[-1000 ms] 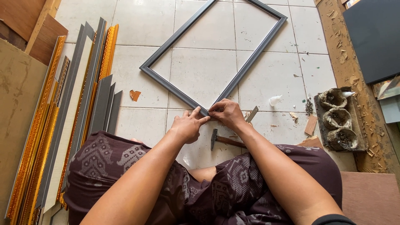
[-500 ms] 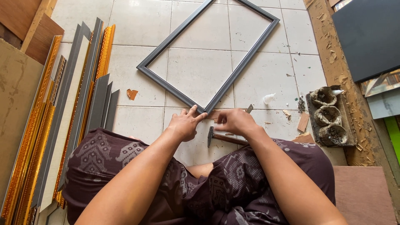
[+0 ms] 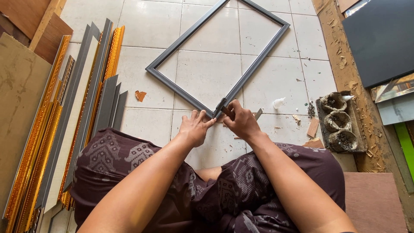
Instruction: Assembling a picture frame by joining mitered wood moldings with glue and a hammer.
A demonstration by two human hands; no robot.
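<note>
At the near corner of the grey frame [image 3: 217, 60] lying flat on the tiled floor [image 3: 207, 82], all four sides look joined and only this corner seems in work, left hand [image 3: 195, 128] pressing half-open beside it, right hand [image 3: 242, 122] closed around a hammer [image 3: 223, 108] over it.

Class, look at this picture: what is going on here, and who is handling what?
A person sits on a tiled floor with a grey picture frame lying flat in front of them. The left hand rests at the frame's near corner, fingers touching it. The right hand grips a hammer by its wooden handle, the head against that corner. Grey and gold frame strips lean at the left; a tray of small pots sits at the right.
</note>
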